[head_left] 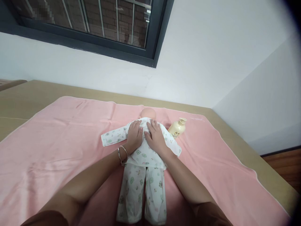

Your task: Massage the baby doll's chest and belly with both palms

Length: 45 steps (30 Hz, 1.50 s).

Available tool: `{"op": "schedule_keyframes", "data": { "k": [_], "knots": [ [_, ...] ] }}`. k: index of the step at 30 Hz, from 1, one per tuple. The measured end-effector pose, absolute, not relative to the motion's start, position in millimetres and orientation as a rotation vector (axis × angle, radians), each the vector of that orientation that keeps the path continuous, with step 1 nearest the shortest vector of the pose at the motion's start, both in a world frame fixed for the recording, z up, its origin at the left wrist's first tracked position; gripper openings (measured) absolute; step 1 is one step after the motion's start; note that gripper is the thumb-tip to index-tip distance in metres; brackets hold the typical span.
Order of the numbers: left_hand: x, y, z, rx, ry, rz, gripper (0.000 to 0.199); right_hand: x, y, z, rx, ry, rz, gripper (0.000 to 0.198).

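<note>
The left hand [134,136] and right hand [155,136] rest flat, side by side, on the upper torso of a doll [144,155]; from where I stand, both are spread, palms down, neither gripping anything. The doll lies directly beneath them, lengthwise to the wearer. Beyond the fingertips: the doll's head [148,113], smooth and rounded. Below the palms: the hem of the patterned white top, then the matching trousers [155,194], legs slightly apart. Outboard of the left hand: one sleeve [114,137], extended; outboard of the right hand: the other sleeve [173,144], angled toward the wearer. A pale yellow bottle [180,127] stands just past that second sleeve. A bangle [119,153] encircles the left wrist. Under the doll and around both hands: a pink cloth [70,141], laid over a wooden surface [44,94]. Well beyond the hands: a dark-framed window [94,44].
</note>
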<state>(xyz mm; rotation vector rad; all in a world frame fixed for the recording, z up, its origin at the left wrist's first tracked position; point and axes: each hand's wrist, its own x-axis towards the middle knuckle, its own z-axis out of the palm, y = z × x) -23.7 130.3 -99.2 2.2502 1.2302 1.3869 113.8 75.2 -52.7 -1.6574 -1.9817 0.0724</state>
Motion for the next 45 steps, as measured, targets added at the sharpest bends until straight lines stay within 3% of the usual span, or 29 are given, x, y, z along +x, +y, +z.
{"op": "schedule_keyframes", "data": {
  "k": [13, 18, 23, 33, 39, 43, 45],
  "knots": [
    [-24.0, 132.0, -102.8, 2.189, 1.231, 1.445, 0.039, 113.2, 74.3, -49.1, -1.707, -2.09, 0.094, 0.049],
    [-24.8, 131.9, -102.5, 2.221, 1.22, 1.438, 0.039, 106.7, 67.7, -43.9, -1.669, -2.095, -0.054, 0.052],
    [-27.6, 131.6, -100.9, 2.224, 1.205, 1.454, 0.039, 106.0, 71.0, -48.2, -1.723, -2.118, 0.083, 0.051],
    [-33.5, 140.1, -96.4, 2.503, 1.223, 1.039, 0.044, 138.2, 58.1, 0.4, -1.67, -1.86, 0.267, 0.049],
    [-18.9, 136.9, -69.8, 2.209, 1.461, 0.976, 0.053, 183.5, 36.3, 42.2, -1.657, -1.572, 0.064, 0.048],
    [30.9, 99.8, -27.4, 2.086, 0.961, 1.051, 0.053, 197.4, 44.9, 38.6, -1.894, -1.476, -0.232, 0.049],
    [61.7, 89.3, -5.0, 1.722, 0.772, 1.06, 0.046, 197.4, 55.5, 28.4, -1.985, -1.548, -0.266, 0.052]
  ]
}}
